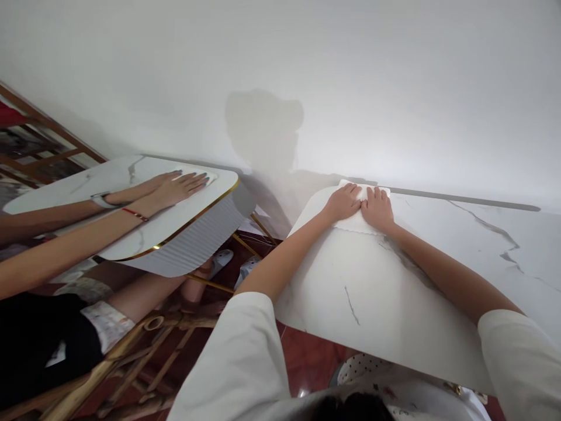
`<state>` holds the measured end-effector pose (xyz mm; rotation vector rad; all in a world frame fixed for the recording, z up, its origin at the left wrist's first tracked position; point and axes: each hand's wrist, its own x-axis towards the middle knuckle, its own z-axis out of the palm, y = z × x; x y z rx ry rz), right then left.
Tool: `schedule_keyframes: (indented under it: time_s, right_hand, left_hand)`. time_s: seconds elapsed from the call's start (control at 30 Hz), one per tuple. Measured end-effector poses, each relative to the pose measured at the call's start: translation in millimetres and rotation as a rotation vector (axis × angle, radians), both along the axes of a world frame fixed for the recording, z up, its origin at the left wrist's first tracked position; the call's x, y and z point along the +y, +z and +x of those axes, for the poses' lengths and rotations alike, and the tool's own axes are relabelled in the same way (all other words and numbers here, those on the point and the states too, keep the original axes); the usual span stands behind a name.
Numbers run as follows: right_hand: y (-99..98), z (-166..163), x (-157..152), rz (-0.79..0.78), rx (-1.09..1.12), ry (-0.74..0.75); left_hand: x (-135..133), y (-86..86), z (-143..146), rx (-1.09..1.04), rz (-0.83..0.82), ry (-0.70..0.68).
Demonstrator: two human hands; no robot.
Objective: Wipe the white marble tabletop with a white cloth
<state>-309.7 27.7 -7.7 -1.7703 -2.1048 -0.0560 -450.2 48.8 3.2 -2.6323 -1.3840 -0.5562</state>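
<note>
White folded cloth (360,217), soft and flat, lies on the white marble-patterned desk (394,292) at its far edge, close against the pale wall (350,70).

Head view:
- Left hand (342,203) rests palm down on the cloth's left part, fingers stretched flat and close together, gripping nothing.
- Right hand (377,209) lies palm down just beside the left hand, fingertips touching or nearly touching it, also spread flat on the cloth; nothing is clasped in it.
- Both forearms run from loose white sleeves (245,351) at the near edge of the desk toward the cloth.
- Grey veins cross the desk to the right of the cloth.
- Left of the desk, well apart, stands a second white marble-patterned desk with a gold rim and ribbed side (184,234).
- Another person's two hands (179,186) lie flat on it over a pale cloth (210,175); one wrist wears a white watch (101,200), the other a red string bracelet (135,214).
- Below that second desk: wooden chair frames (131,356) and dark red floor (307,356).
- A shadow of a head (263,126) falls on the wall behind the cloth.
</note>
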Motion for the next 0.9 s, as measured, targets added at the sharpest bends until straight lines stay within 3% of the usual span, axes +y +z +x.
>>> schedule_keyframes:
  time_s: [0.53,0.9]
  right_hand:
    - [-1.8,-64.3,14.8,-0.007,0.057,0.089]
    - [-2.7,-82.6,-43.5,-0.015,0.039,0.097]
  left_hand:
    - [7.9,-5.5,-71.2,-0.009,-0.018,0.100]
    - [-44.7,-4.3,-93.0,0.054,0.021,0.031]
